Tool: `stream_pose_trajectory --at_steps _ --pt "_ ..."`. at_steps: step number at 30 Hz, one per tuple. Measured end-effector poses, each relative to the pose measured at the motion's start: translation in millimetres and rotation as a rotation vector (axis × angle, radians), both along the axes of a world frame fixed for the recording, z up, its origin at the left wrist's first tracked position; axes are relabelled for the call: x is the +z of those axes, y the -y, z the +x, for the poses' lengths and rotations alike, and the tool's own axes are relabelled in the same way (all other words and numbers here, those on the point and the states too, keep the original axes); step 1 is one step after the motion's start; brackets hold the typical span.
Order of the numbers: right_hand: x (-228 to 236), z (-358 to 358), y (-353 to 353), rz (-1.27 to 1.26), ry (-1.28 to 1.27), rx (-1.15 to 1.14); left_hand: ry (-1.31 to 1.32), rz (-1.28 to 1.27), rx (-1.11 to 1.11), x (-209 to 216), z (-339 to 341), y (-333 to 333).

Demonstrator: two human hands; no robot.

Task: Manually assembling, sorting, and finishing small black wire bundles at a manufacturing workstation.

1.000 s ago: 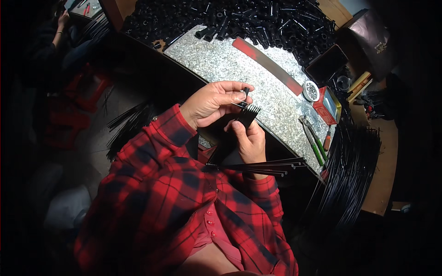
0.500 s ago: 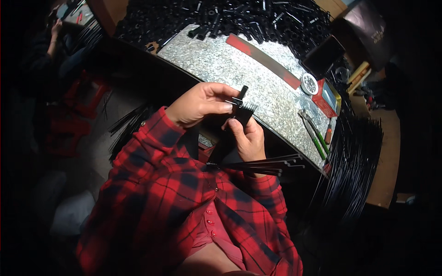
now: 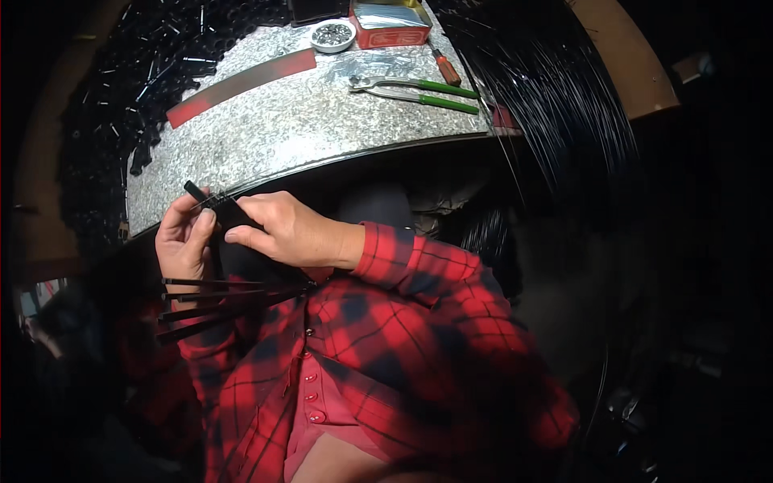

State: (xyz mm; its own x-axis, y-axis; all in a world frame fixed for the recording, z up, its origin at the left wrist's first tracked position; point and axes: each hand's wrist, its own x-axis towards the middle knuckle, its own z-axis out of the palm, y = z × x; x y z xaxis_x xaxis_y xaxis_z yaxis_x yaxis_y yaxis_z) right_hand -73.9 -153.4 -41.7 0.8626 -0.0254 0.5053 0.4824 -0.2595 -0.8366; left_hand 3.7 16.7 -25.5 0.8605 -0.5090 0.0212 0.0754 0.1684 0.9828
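Observation:
In front of my body, over the near edge of the table, my left hand [image 3: 183, 233] pinches a small black tubular part [image 3: 195, 191] between thumb and fingers. Its round end sticks up past the fingertips. Beside it, my right hand [image 3: 286, 229] has thumb and forefinger curled round a dark piece [image 3: 229, 213] that meets the tube; thin wire-like prongs show where they join. Shadow hides most of that dark piece. Several thin black rods [image 3: 217, 299] stick out from my shirt front across my left forearm, their ends pointing left.
On the speckled table [image 3: 282, 145] lie a red-and-grey strip [image 3: 241, 84], green-handled pincers [image 3: 419, 92] and a screwdriver [image 3: 444, 68]. A white bowl [image 3: 332, 36] of small metal bits stands by a red box [image 3: 392, 35]. Black tubular parts [image 3: 153, 64] heap at left; black rods [image 3: 547, 88] hang at right.
The view has swung round to the right, so the table and tools sit differently in the picture. Both hands stay together at the black tubular part.

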Motion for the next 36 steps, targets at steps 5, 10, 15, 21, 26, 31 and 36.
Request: stream_pose_trajectory --at_steps 5,10,15,21,26,31,36 --pt "-2.6 -0.4 0.1 -0.048 -0.033 -0.014 -0.053 -0.076 -0.051 3.2 -2.1 -0.8" --pt "1.3 0.6 -1.0 0.062 -0.171 0.103 -0.128 -0.084 -0.123 19.3 -9.4 -1.0" --pt "-0.6 -1.8 9.6 0.269 -0.472 0.229 -0.102 -0.041 -0.097 21.7 -13.5 15.3" --pt "-1.9 -2.3 6.3 0.397 -0.544 0.277 -0.108 -0.205 -0.034 15.1 -25.4 18.9" --pt "2.6 1.0 12.9 0.529 -0.594 0.358 -0.165 -0.259 -0.123 9.7 -20.2 22.7" --pt "3.7 1.8 10.8 0.476 -0.599 0.376 -0.314 -0.446 -0.203 -1.4 -20.7 21.0" --pt "-1.8 -1.2 14.5 0.441 -0.613 0.344 -0.394 -0.484 -0.157 0.6 -30.2 30.1"
